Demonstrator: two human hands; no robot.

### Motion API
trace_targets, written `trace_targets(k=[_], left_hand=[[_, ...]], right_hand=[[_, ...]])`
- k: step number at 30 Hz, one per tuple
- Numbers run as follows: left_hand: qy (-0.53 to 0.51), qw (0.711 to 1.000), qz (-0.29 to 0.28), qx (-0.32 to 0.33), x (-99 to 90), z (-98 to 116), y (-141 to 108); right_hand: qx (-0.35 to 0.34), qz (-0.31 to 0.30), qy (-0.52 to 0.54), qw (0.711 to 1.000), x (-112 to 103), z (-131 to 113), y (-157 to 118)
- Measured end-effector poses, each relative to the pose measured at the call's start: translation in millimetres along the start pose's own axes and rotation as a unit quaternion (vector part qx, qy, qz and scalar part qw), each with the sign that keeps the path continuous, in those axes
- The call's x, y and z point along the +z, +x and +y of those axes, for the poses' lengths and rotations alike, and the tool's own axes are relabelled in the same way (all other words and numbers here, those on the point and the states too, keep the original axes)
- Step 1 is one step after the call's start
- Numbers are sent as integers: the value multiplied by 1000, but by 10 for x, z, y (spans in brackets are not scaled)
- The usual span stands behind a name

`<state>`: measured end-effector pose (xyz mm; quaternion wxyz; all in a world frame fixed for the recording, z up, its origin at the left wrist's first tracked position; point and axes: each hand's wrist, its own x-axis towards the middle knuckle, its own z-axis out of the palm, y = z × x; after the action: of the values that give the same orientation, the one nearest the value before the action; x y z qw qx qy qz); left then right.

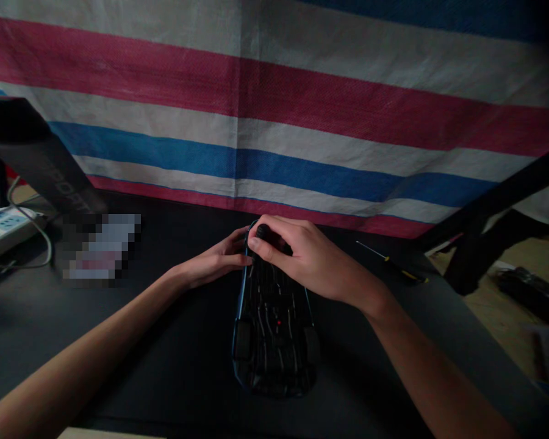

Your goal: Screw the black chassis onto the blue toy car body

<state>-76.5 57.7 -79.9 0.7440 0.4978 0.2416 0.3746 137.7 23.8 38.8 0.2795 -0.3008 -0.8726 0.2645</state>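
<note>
A toy car point(277, 323) with blue edges lies upside down on the black table point(165, 366), its dark underside and two near wheels showing. My left hand point(219, 259) rests against the car's far left side, fingers stretched out along it. Over the car's far end, my right hand point(297, 247) is closed, with thumb and index finger around a small black round part point(262, 232). Whether that part is a wheel or a tool end is too dark to tell. My right hand hides the car's far right corner.
A screwdriver point(393, 265) lies at the right. At the left are a dark bottle point(41, 158), a white power strip point(9, 228) with a cable, and a blurred-out flat object point(107, 247). A striped sheet point(274, 122) hangs behind the table.
</note>
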Motion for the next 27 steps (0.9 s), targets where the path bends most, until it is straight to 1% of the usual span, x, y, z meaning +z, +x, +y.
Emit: trace_targets(k=[6, 10, 16, 19, 22, 25, 27], left_hand=[[-1, 1000, -6, 6, 14, 15, 1], [-10, 1000, -6, 11, -6, 0, 7], [-8, 1000, -4, 6, -18, -6, 11], [-6, 1000, -3, 13, -10, 5, 10], [-6, 1000, -5, 15, -26, -6, 17], [-3, 1000, 6, 5, -56, -28, 20], [2, 1000, 14, -3, -63, -32, 15]], right_hand=[[-18, 2, -2, 1000, -8, -47, 2], [-19, -2, -8, 1000, 6, -51, 3], [-12, 8, -50, 999, 38, -49, -6], [-23, 10, -68, 997, 64, -58, -4], [-57, 37, -127, 990, 110, -50, 6], [-81, 71, -230, 967, 173, -20, 7], [-78, 90, -274, 954, 211, -2, 1]])
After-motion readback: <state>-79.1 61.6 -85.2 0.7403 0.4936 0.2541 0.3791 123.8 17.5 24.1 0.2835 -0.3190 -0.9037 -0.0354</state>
